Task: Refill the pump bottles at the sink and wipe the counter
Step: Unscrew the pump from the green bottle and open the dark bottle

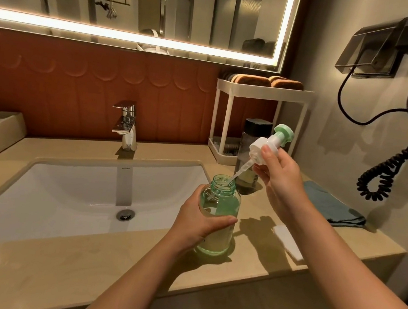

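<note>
Left hand [197, 226] grips the green bottle [221, 200]; right hand [280, 186] pinches its pump head [270, 146]; label [221, 239] unreadable.

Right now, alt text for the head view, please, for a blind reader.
The left hand grips an open green bottle on the counter beside the sink; the right hand holds the pump top tilted, tube tip at the bottle's mouth. A blue cloth lies nearby.

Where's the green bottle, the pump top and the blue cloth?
green bottle [225, 202]: head view, on its clear side wall below the neck.
pump top [258, 148]: head view, on its white collar.
blue cloth [331, 207]: head view, middle of the fabric.
</note>
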Available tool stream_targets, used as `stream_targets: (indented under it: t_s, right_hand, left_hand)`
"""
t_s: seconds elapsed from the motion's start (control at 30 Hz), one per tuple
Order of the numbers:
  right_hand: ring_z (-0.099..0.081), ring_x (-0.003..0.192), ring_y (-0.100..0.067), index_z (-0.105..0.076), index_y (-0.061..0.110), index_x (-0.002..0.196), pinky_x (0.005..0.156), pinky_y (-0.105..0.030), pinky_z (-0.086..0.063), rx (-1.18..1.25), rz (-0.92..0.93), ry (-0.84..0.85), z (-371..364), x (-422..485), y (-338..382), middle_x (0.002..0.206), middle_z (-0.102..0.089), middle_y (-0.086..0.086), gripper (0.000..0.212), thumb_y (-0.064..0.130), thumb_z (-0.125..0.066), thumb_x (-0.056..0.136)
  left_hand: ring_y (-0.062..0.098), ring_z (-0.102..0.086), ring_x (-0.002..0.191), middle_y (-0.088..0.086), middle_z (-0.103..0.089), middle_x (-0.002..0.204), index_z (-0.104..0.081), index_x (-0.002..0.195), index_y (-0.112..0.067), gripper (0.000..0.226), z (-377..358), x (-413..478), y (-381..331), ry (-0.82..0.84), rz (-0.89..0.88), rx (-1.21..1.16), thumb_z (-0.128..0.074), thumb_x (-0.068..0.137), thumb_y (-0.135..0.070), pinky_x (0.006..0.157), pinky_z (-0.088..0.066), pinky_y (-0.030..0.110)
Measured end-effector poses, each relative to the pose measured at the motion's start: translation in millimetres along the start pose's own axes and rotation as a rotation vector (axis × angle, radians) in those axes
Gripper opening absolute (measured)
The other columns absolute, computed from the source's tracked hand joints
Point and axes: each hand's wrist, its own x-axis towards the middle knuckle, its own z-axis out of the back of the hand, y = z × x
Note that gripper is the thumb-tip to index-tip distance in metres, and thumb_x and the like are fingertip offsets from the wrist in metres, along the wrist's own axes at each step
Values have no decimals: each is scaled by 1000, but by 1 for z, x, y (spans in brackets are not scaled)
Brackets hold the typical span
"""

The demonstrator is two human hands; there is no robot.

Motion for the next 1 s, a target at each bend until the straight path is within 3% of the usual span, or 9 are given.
stream_targets:
  t_s: [0.23,0.37,0.53,0.67,0.8,1.0]
  right_hand:
    - [-58,92,-10,-55,15,114,79,-23,-45,62,-1,-72,8,11,2,100,-62,1,23,27,-47,96]
    - [-58,88,-12,-53,10,122,76,-23,-46,135,-108,-188,20,16,-2,97,-61,1,31,28,-47,97]
    - [-55,82,-11,-52,18,115,70,-25,-46,108,-260,-329,35,19,-12,92,-58,1,25,34,-49,95]
    - [-49,76,-12,-50,15,111,64,-25,-41,-67,-363,-314,50,20,-26,87,-53,-1,29,37,-53,93]
    - [-50,81,-18,-53,8,107,77,-31,-45,-344,-431,-224,61,21,-44,88,-54,-4,36,39,-57,90]
    - [-53,69,-14,-57,3,108,59,-25,-44,-631,-475,-87,56,19,-62,80,-56,-3,39,36,-61,87]
  left_hand:
    - [4,-55,101,-14,-58,109,-45,115,-32,63,0,0,-1,5,8,-2,-82,65,-24,78,-44,14]
    - [6,-56,101,-13,-58,110,-46,116,-30,64,0,-1,0,3,11,0,-82,64,-25,77,-43,14]
    - [6,-55,102,-12,-58,111,-46,117,-30,64,0,-2,0,3,8,11,-82,64,-26,78,-43,14]
    - [5,-56,102,-13,-59,109,-47,112,-33,62,0,-2,-1,1,2,-3,-82,61,-29,81,-44,17]
    - [5,-56,101,-13,-60,109,-47,111,-34,60,0,-3,-1,1,-3,-14,-82,63,-25,81,-45,17]
    - [4,-56,100,-14,-59,108,-47,111,-33,60,0,-3,-2,-3,5,-13,-82,63,-24,78,-44,15]
